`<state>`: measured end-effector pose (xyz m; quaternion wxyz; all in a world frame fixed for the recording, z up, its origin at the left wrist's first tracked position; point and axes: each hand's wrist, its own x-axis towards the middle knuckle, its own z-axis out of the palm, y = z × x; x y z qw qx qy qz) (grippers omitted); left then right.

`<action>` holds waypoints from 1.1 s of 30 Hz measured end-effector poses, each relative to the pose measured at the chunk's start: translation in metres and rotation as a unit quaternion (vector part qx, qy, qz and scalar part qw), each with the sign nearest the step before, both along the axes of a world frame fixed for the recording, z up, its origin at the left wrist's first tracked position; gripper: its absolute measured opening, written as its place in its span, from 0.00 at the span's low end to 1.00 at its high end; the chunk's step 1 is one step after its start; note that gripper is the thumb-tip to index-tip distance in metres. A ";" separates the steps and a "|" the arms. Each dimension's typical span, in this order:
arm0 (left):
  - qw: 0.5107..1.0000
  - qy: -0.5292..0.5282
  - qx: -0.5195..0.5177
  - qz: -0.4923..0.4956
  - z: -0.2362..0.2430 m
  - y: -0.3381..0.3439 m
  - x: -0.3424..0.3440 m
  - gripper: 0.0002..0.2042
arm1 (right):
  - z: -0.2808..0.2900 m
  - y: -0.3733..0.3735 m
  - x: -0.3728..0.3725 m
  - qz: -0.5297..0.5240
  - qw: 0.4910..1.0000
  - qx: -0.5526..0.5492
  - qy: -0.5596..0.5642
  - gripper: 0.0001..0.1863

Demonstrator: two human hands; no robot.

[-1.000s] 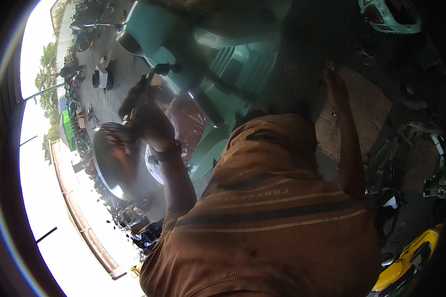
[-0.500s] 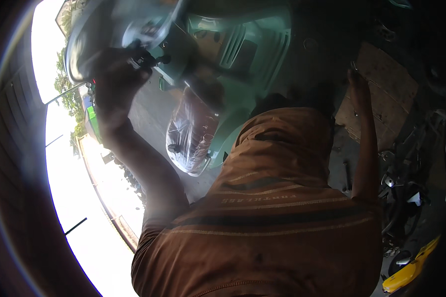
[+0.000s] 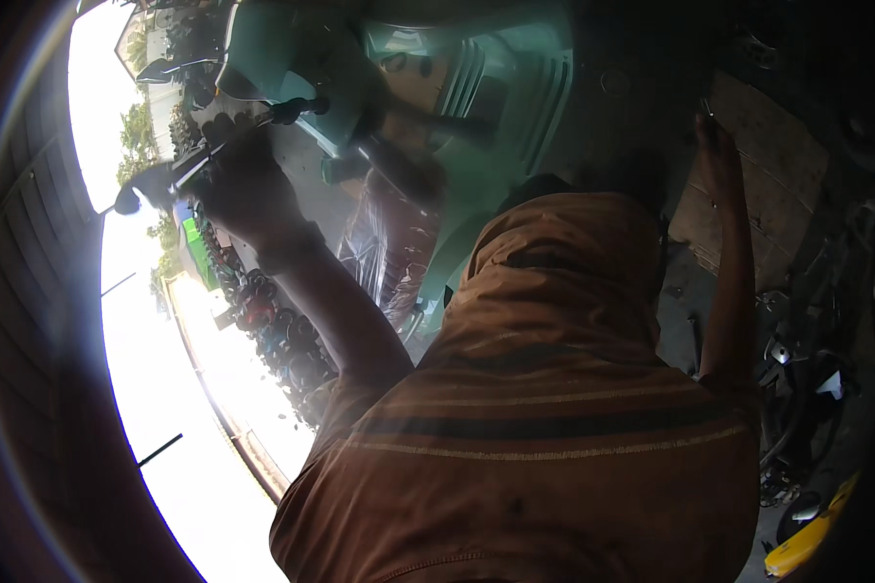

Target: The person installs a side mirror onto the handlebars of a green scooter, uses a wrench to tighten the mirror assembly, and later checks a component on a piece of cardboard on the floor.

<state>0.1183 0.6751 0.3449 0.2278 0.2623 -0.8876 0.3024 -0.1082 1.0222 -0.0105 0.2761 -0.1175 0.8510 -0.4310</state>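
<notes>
Head view: I had the left hand (image 3: 253, 185) with fingers curled on a blurred mirror (image 3: 149, 188) beside the green scooter (image 3: 287, 49); whether it was fastened, I couldn't tell. The right hand (image 3: 718, 157) pinched a small shiny piece (image 3: 708, 109) near the cardboard (image 3: 766, 180).

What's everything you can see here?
scooter bodywork: 1, green, top centre
plastic-wrapped part: 1, brown, left of centre
cardboard sheet: 1, brown, right
loose parts: several, dark and white, right
panel: 1, yellow, lower right
background clutter: many, mostly dark, left
canopy-like sheet: 1, green, background left
rod-like part: 1, dark, upper left
metal piece: 1, silvery, upper right
striped shirt: 1, brown, lower centre
left hand: 1, bare, at the rod-like part
right hand: 1, bare, holding the metal piece
</notes>
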 end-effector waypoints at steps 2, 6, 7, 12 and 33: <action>0.995 -0.087 0.001 0.047 0.027 -0.039 -0.004 0.15 | -0.010 0.004 0.002 0.000 1.000 -0.004 0.013 0.31; 0.989 -0.104 0.108 0.021 0.048 -0.057 -0.014 0.16 | -0.004 0.012 0.011 0.010 1.000 -0.018 -0.010 0.31; 0.985 -0.075 0.152 -0.004 0.047 -0.076 -0.004 0.15 | 0.001 0.013 0.013 0.003 1.000 -0.023 -0.017 0.31; 0.995 -0.076 0.061 0.017 0.051 -0.052 -0.027 0.14 | 0.003 0.009 0.010 0.011 1.000 -0.022 0.002 0.30; 0.841 0.223 0.472 -0.142 0.058 -0.044 -0.095 0.26 | 0.173 -0.156 0.215 0.030 0.909 -0.416 0.016 0.35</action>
